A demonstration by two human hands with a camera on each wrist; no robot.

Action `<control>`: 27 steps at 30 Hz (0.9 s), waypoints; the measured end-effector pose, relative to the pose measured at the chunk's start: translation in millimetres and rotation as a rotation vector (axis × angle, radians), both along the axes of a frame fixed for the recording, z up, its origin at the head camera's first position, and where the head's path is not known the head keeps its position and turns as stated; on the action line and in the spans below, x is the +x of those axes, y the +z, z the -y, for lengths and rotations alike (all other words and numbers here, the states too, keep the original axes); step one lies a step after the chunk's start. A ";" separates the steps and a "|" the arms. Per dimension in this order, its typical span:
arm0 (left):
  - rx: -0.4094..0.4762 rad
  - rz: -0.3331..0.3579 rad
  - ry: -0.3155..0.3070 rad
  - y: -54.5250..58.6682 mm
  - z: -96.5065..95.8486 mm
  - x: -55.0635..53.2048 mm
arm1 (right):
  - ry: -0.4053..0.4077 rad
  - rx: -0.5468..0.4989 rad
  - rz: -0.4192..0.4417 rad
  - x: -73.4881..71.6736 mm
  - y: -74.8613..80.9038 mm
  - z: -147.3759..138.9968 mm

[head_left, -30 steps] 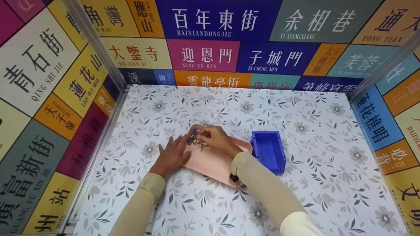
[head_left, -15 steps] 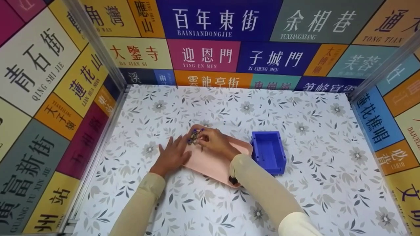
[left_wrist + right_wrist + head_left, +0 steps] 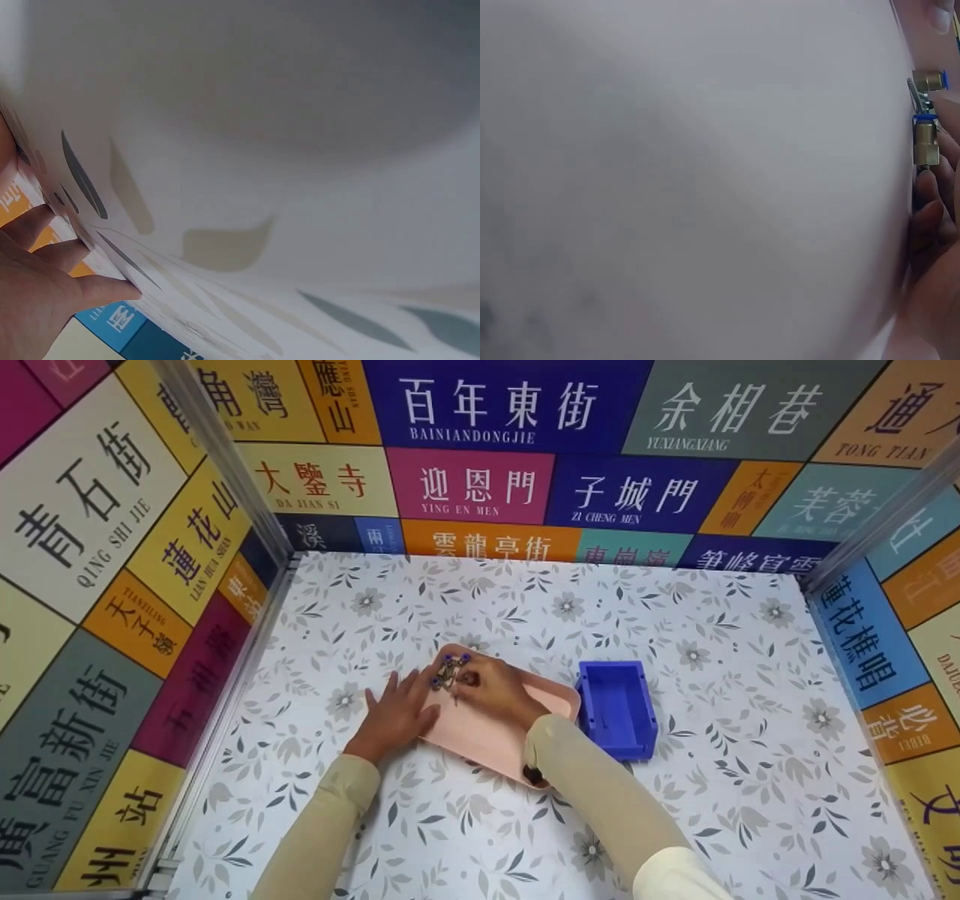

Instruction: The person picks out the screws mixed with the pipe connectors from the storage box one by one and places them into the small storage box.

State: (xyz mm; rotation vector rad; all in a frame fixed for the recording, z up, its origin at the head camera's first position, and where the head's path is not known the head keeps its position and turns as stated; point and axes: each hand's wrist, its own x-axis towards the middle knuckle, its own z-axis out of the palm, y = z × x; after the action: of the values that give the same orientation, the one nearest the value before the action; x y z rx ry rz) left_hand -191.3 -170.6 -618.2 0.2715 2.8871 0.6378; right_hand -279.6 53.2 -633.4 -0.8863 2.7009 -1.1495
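In the head view my left hand (image 3: 394, 716) lies with its fingers spread at the left edge of a pink tray (image 3: 480, 739), touching it. At the tray's far left end sits a small pile of brass push-in fittings (image 3: 450, 666) with blue collars, mixed with thin metal pieces. My right hand (image 3: 491, 686) reaches over the tray with its fingers curled at the pile. The right wrist view shows its fingertips close beside one brass fitting (image 3: 926, 139); whether they pinch a small piece is hidden. A dark object (image 3: 534, 776) lies at the tray's near end, partly behind the right sleeve.
A blue plastic bin (image 3: 619, 709) stands to the right of the tray, close to its edge. A flower-patterned cloth (image 3: 675, 607) covers the table. Printed panels (image 3: 465, 484) wall the back and both sides.
My right hand has lowered slightly toward the pile and its fingers have drawn in, baring more of the blue collars. The left hand stays in place. The head view has shifted slightly.
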 end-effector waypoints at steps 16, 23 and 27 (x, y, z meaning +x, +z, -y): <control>-0.013 0.013 0.005 0.3 -0.5 -0.7 | -0.030 0.017 0.012 1.1 -0.3 2.3; -0.011 0.003 0.005 -0.9 -0.4 -0.9 | -0.025 -0.002 0.020 0.3 -0.8 2.7; -0.013 0.001 0.002 -0.7 -0.4 -0.9 | -0.045 0.006 0.023 0.1 -2.0 2.1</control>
State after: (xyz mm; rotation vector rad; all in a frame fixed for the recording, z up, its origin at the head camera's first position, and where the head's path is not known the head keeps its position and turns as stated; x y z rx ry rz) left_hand -192.2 -170.2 -618.9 0.2671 2.8897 0.6185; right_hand -279.4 51.2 -635.3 -0.8099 2.7180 -1.1524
